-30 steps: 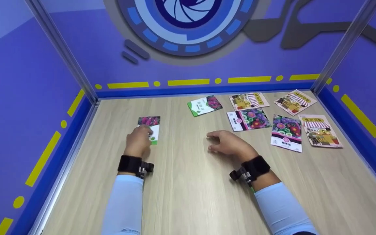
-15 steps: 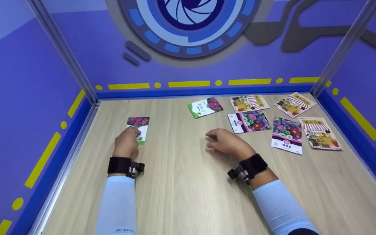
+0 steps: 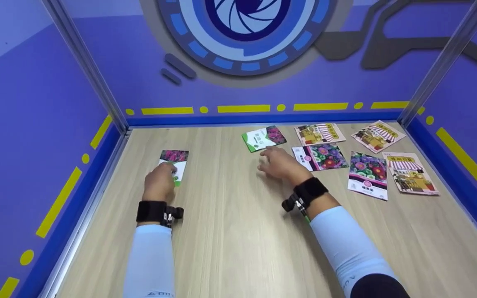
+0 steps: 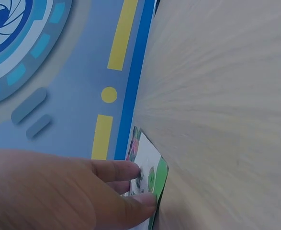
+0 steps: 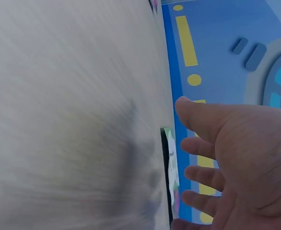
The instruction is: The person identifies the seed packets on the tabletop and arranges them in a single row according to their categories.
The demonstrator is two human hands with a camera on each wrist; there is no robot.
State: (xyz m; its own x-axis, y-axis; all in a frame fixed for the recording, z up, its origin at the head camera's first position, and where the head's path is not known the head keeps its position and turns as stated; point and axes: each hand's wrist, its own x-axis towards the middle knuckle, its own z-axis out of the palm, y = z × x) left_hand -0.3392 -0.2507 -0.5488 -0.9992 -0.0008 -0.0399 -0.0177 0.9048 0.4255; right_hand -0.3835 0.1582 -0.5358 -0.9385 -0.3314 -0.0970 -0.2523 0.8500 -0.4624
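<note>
At nine o'clock on the wooden table point(image 3: 238, 248), the left hand point(image 3: 160, 182) presses flat fingertips point(image 4: 147, 199) on a green-edged seed packet point(image 3: 174, 164) (pinning it, apparently). The right hand point(image 3: 278, 163), fingers spread and empty, reaches toward twelve o'clock, nearing a second green packet point(image 3: 262, 138).
</note>
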